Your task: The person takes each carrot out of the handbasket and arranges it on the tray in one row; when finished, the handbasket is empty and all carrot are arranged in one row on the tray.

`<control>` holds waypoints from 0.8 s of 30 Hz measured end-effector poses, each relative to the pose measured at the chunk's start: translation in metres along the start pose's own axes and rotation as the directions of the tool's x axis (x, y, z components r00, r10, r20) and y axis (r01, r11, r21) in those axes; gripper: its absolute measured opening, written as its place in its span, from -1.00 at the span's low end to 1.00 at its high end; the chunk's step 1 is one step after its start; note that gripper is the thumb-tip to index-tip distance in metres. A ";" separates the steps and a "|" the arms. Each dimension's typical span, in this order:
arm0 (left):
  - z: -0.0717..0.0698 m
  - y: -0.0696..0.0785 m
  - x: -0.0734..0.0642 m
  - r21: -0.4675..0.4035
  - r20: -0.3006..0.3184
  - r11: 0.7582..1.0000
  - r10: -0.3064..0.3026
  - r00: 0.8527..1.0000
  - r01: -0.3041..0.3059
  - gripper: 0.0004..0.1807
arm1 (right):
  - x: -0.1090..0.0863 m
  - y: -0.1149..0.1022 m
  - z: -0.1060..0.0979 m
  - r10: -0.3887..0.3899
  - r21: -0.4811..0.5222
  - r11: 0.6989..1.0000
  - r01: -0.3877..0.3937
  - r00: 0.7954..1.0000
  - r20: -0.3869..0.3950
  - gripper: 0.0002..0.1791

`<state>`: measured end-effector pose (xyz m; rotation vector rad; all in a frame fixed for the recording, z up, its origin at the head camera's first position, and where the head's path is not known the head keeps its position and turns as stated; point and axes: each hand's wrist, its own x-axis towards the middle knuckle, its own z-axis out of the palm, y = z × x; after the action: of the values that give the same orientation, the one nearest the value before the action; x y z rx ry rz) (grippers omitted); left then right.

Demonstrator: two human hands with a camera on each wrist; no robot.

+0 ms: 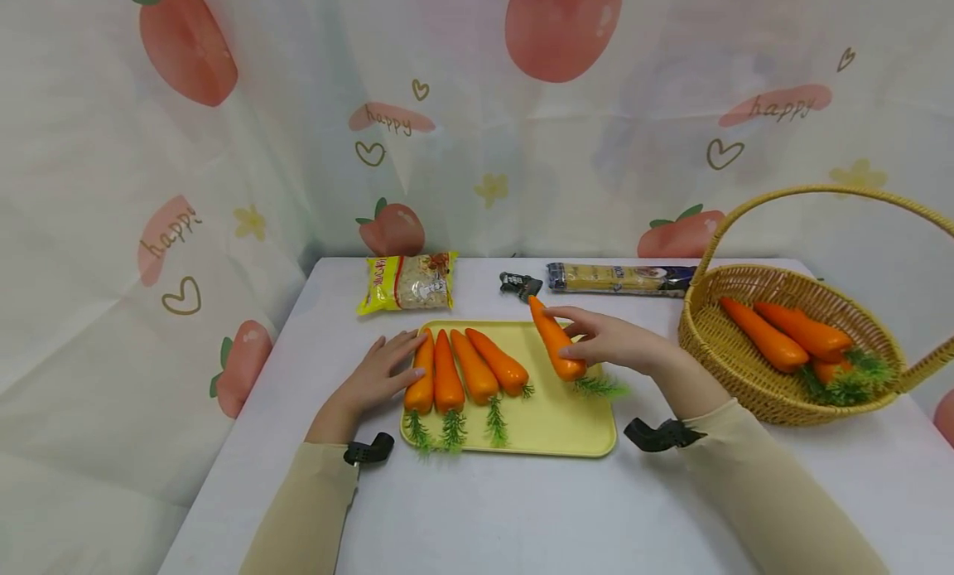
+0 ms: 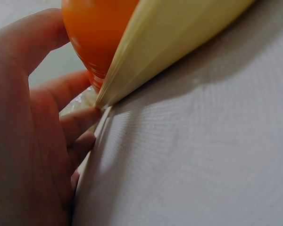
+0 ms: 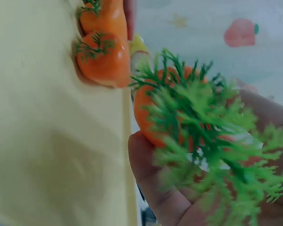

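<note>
On the yellow tray (image 1: pixel 522 432), several orange toy carrots with green tops lie side by side at the left, tips toward the back. My left hand (image 1: pixel 378 369) rests at the tray's left edge, its thumb and fingertips touching the leftmost carrot (image 1: pixel 420 393); the left wrist view shows its fingers fairly straight around the carrot's side (image 2: pixel 96 33). Above the tray's right part, my right hand (image 1: pixel 607 339) pinches another carrot (image 1: pixel 553 340) between thumb and fingers, tip pointing back and left. Its leafy top (image 3: pixel 198 122) covers much of that hand in the right wrist view.
A wicker basket (image 1: pixel 715 372) with a tall handle stands at the right, holding several carrots (image 1: pixel 775 339). Along the back lie a yellow food packet (image 1: pixel 410 283), a small black packet (image 1: pixel 520 285) and a long pack of noodles (image 1: pixel 619 278). A printed curtain hangs behind.
</note>
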<state>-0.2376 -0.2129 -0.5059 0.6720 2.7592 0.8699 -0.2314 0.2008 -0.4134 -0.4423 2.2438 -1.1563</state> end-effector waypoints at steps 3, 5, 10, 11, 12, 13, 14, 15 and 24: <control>0.000 -0.001 0.000 0.001 -0.001 1.000 0.003 1.000 -0.003 -0.24 | 0.010 -0.001 0.010 0.004 -0.010 1.000 -0.004 1.000 0.008 -0.23; 0.001 -0.001 0.001 0.004 -0.001 1.000 0.004 1.000 -0.004 -0.24 | 0.016 -0.002 0.016 0.013 -0.025 1.000 -0.013 1.000 0.006 -0.28; 0.001 -0.002 0.001 0.005 -0.003 1.000 0.009 1.000 -0.009 -0.24 | 0.028 -0.003 0.026 0.016 -0.055 0.998 -0.015 1.000 0.017 -0.41; 0.001 -0.002 0.001 0.005 -0.003 1.000 0.008 1.000 -0.008 -0.24 | 0.030 -0.003 0.027 0.019 -0.067 0.998 -0.018 1.000 0.018 -0.43; 0.001 -0.002 0.001 0.004 -0.003 1.000 0.009 1.000 -0.009 -0.24 | 0.031 -0.004 0.028 0.018 -0.086 0.996 -0.017 1.000 0.017 -0.45; 0.001 -0.002 0.001 0.006 -0.003 1.000 0.008 1.000 -0.008 -0.24 | 0.033 -0.004 0.029 0.019 -0.106 0.994 -0.017 1.000 0.013 -0.47; 0.001 -0.002 0.001 0.006 -0.003 1.000 0.008 1.000 -0.008 -0.24 | 0.034 -0.004 0.030 0.016 -0.128 0.992 -0.015 1.000 0.009 -0.49; 0.001 -0.002 0.001 0.007 -0.003 1.000 0.008 1.000 -0.008 -0.24 | 0.035 -0.005 0.031 0.014 -0.150 0.989 -0.013 1.000 0.003 -0.51; 0.001 -0.002 0.000 0.008 -0.003 1.000 0.009 1.000 -0.009 -0.24 | 0.039 -0.010 0.038 -0.021 -0.224 0.974 0.022 1.000 0.009 -0.56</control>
<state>-0.2386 -0.2139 -0.5078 0.6861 2.7661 0.8629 -0.2377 0.1505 -0.4363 -0.5597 2.3799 -0.9128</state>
